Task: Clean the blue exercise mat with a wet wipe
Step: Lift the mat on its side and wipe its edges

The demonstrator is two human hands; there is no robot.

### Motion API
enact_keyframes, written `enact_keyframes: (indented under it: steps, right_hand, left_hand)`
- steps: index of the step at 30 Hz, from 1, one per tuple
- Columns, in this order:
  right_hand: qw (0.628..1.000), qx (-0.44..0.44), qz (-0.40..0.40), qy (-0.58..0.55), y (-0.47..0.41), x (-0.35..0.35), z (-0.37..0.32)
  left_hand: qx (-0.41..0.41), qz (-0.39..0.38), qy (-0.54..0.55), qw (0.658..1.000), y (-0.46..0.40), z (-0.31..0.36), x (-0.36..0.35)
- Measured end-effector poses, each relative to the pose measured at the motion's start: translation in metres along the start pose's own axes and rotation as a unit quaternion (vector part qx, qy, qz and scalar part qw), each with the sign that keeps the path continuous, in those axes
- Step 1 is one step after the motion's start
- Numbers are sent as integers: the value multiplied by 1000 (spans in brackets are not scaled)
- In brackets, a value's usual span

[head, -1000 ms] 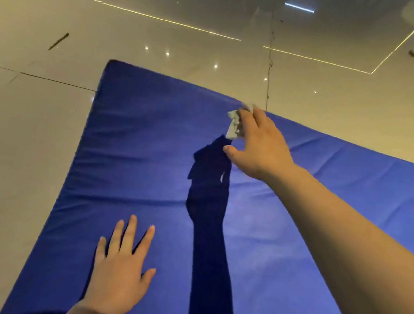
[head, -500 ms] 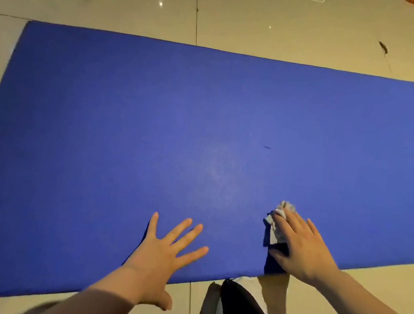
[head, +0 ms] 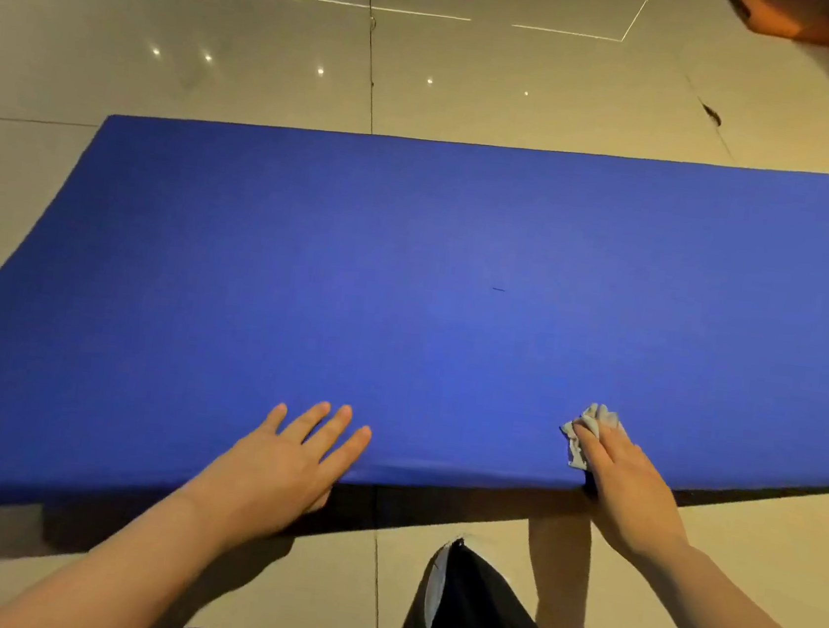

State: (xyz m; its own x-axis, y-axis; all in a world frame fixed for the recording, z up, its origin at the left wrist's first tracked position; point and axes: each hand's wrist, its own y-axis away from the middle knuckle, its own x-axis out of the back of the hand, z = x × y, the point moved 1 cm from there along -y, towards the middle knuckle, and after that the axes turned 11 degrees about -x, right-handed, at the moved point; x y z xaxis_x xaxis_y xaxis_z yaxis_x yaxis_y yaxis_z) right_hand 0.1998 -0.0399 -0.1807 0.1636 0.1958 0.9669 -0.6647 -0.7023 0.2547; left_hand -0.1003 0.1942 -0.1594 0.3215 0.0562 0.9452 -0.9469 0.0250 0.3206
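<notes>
The blue exercise mat (head: 459, 267) lies flat on the tiled floor and stretches across the whole view. My left hand (head: 282, 459) rests flat on its near edge with the fingers spread and holds nothing. Further right, my right hand (head: 625, 482) presses a crumpled pale wet wipe (head: 582, 436) onto the mat close to the near edge. Its fingers lie straight over the wipe and the thumb is hidden at the mat's edge. A small dark mark (head: 499, 289) shows near the mat's middle.
Glossy beige floor tiles (head: 275, 65) surround the mat. My leg in black clothing (head: 470, 619) is just in front of the near edge. Part of another person (head: 807, 23) shows at the top right corner.
The view swung from the mat's end to its long side. My right hand with the wipe came from the far part to the near edge. My left hand settled flat on the near edge.
</notes>
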Motion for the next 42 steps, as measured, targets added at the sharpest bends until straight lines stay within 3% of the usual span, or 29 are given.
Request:
enact_keyframes:
  steps: [2,7,12,15,18,24,27,30,34,40,42]
  right_hand:
    - [996,12,65,-53,0,34,-11]
    - [983,89,154,-37,0,132,-64]
    - [933,206,287,-73,32,226,-168]
    - [907,244,327,-106,59,262,-206]
    - [915,216,315,-133,76,275,-176]
    - [971,50,215,-90,102,243,-10]
    - [977,-12,177,-116,110,220,27]
    - [975,28,192,-106,110,206,14]
    - [961,82,236,-121,101,213,-24]
    - [957,170,223,-74,79,240,-113]
    - [952,213,213,-50,72,251,-150]
  left_hand:
    - [26,72,-23,997,10,-16,31]
    - [117,208,-29,971,52,-23,108]
    - [110,252,-42,961,44,2,204]
    - [196,274,-31,941,53,6,246]
    - [281,246,-7,928,75,4,255]
    - [303,339,90,886,98,1,248]
    - [312,350,88,879,101,2,246]
    - [305,351,72,882,111,-2,238]
    - [359,348,60,864,140,-18,220]
    - [494,342,73,796,202,-46,180]
    - [535,306,98,782,225,-58,164]
